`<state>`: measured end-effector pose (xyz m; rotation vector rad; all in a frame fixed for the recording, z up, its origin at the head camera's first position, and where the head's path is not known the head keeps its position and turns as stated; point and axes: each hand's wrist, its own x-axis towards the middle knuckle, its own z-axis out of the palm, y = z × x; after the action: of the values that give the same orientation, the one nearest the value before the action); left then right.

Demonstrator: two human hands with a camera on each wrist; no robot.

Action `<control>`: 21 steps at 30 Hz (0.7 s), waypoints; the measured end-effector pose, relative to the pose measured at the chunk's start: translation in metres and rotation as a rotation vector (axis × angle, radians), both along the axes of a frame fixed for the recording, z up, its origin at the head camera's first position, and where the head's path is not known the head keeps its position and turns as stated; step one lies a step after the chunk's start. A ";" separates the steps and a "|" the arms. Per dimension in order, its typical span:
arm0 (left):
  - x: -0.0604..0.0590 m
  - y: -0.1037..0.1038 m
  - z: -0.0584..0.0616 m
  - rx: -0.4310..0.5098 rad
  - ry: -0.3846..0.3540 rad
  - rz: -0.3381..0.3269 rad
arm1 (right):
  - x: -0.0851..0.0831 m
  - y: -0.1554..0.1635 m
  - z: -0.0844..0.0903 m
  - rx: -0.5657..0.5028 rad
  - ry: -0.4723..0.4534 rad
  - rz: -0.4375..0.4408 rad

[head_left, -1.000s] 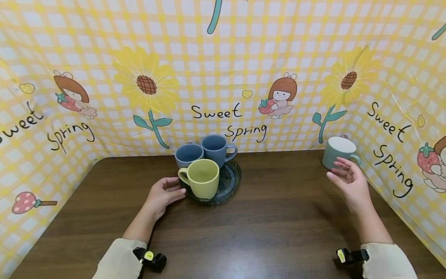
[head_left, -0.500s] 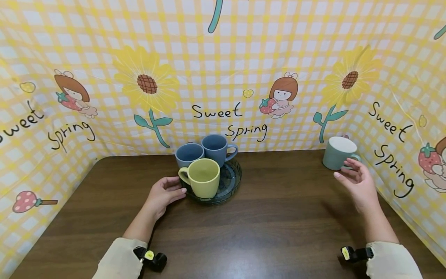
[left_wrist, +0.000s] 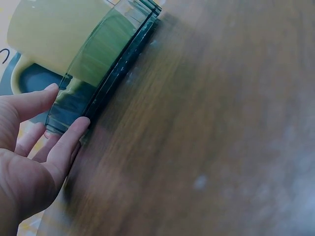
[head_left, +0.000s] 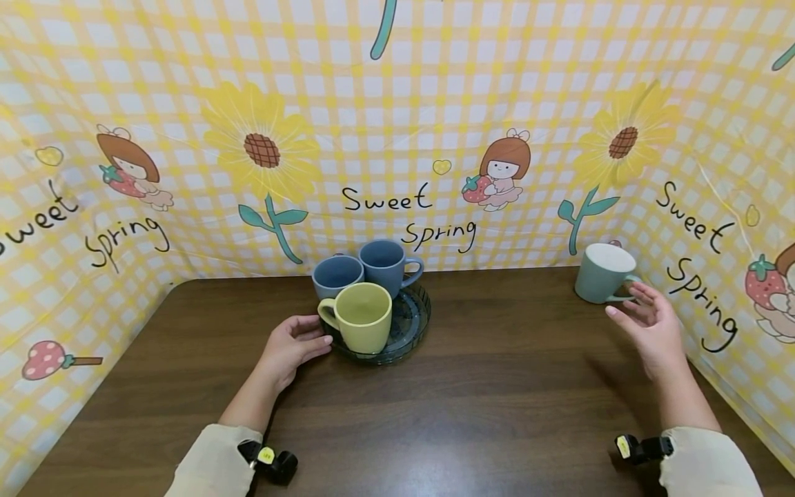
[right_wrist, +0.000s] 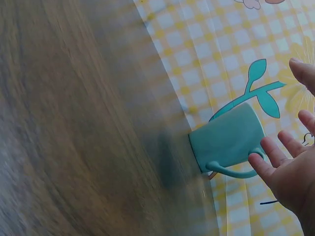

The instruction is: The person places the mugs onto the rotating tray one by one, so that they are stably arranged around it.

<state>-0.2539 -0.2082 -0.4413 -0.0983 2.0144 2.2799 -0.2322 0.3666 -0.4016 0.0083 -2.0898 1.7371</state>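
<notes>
Three mugs sit on glass tray (head_left: 415, 324), left hand (head_left: 290, 348) fingers straight against rim; right hand (head_left: 649, 331) open beside ungrasped teal mug (head_left: 601, 275).

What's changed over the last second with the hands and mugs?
The right hand slid rightward toward the handle of the teal mug, fingers open, not gripping it yet. The left hand stayed resting on the glass tray; the mugs have not moved.
</notes>
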 end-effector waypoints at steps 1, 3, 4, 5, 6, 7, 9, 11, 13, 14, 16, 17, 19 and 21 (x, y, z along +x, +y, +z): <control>0.000 0.000 0.000 0.001 0.000 0.000 | 0.000 0.002 0.000 0.034 -0.027 -0.013; 0.000 0.000 0.000 0.002 -0.001 0.001 | -0.001 0.005 0.001 0.101 -0.077 -0.036; 0.000 0.000 0.000 0.003 -0.002 0.001 | -0.001 0.007 0.001 0.132 -0.098 -0.044; 0.000 0.000 0.000 0.003 -0.002 0.001 | -0.002 0.009 0.001 0.156 -0.112 -0.049; 0.000 0.000 0.000 0.003 -0.003 0.002 | -0.002 0.010 0.000 0.178 -0.122 -0.056; 0.000 0.000 0.000 0.002 -0.003 0.002 | -0.002 0.010 0.000 0.182 -0.124 -0.056; 0.000 0.000 0.000 0.002 -0.004 0.004 | -0.003 0.012 -0.001 0.198 -0.129 -0.064; 0.000 0.000 0.000 0.001 -0.004 0.004 | -0.005 0.014 -0.001 0.216 -0.136 -0.081; 0.000 0.000 0.000 0.002 -0.004 0.005 | -0.006 0.015 -0.001 0.233 -0.147 -0.106; 0.000 0.000 0.000 0.003 -0.003 0.005 | -0.007 0.016 0.000 0.241 -0.155 -0.119; 0.000 0.000 0.000 0.004 -0.003 0.005 | -0.009 0.018 0.000 0.251 -0.172 -0.143; 0.000 0.000 0.000 0.006 -0.002 0.004 | -0.009 0.019 0.000 0.256 -0.181 -0.154; 0.000 0.000 0.001 0.007 -0.002 0.001 | -0.011 0.020 0.001 0.264 -0.196 -0.166; 0.000 -0.001 0.001 0.003 -0.004 0.002 | -0.012 0.022 0.001 0.271 -0.219 -0.175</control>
<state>-0.2536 -0.2088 -0.4400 -0.1044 2.0100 2.2822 -0.2444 0.3886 -0.4010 -0.2883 -2.3887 1.3973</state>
